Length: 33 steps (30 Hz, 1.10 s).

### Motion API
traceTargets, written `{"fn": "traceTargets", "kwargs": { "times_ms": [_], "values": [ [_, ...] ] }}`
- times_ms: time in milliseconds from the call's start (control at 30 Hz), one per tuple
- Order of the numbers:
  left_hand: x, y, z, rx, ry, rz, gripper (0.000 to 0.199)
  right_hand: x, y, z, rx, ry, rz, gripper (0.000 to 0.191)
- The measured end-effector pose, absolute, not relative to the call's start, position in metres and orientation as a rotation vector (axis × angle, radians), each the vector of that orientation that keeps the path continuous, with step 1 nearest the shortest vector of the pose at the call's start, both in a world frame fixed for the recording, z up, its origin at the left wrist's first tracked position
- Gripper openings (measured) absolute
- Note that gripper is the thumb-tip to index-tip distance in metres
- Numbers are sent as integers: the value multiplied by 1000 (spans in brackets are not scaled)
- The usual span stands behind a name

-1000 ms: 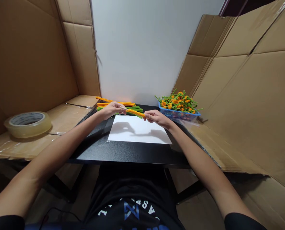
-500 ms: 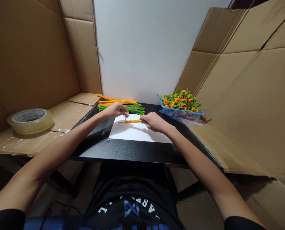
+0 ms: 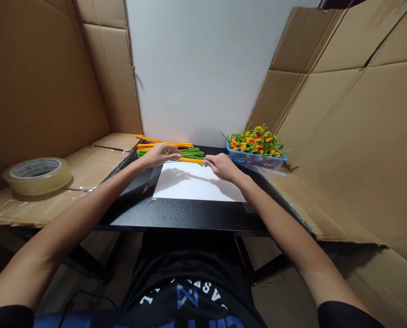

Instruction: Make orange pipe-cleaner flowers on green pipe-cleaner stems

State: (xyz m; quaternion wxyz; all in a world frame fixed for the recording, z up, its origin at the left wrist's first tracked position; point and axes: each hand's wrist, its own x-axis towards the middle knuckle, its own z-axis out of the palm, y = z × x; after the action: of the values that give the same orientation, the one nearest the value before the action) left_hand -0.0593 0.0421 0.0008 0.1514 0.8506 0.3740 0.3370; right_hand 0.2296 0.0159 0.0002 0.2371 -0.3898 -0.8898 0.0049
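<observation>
A tight orange pipe-cleaner coil (image 3: 192, 160) lies level along the far edge of the white paper sheet (image 3: 198, 183), just in front of a bundle of green pipe cleaners (image 3: 191, 152). My left hand (image 3: 160, 155) pinches the coil's left end, and my right hand (image 3: 221, 166) has its fingertips at the right end. Behind my left hand is a stack of straight orange pipe cleaners (image 3: 164, 145). The hand hides part of the stack and the green bundle.
The paper lies on a black table (image 3: 186, 215). A blue mesh basket (image 3: 256, 159) of orange-and-green pipe-cleaner flowers stands at the far right corner. A clear tape roll (image 3: 37, 176) sits on a cardboard-covered shelf (image 3: 97, 175) to the left. Cardboard sheets (image 3: 340, 136) line the right side.
The coil has gone from tilted to level, dropping onto the paper and then moving to its far edge. Both hands have moved with it.
</observation>
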Motion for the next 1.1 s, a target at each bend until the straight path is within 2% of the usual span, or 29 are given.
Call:
{"fn": "traceTargets", "kwargs": {
  "times_ms": [267,467,567,733,867,967,1100],
  "values": [
    [-61,47,-5,2549,1001,896,29,228,14,0,-920,-2373,110,33],
    [-53,38,-2,2987,863,871,28,230,19,2,-899,-2365,344,35],
    [-49,34,-2,3260,816,844,28,232,23,1,-973,-2328,610,35],
    [-45,27,2,3629,872,803,37,235,23,0,-1008,-1988,1460,33],
    [-45,19,8,3719,924,805,31,237,23,4,-980,-1674,1989,31],
    [-44,17,9,3745,954,895,29,237,22,6,-969,-1547,2107,35],
    [-43,20,4,3799,995,891,26,232,18,3,-1025,-1641,1939,30]
  ]
}}
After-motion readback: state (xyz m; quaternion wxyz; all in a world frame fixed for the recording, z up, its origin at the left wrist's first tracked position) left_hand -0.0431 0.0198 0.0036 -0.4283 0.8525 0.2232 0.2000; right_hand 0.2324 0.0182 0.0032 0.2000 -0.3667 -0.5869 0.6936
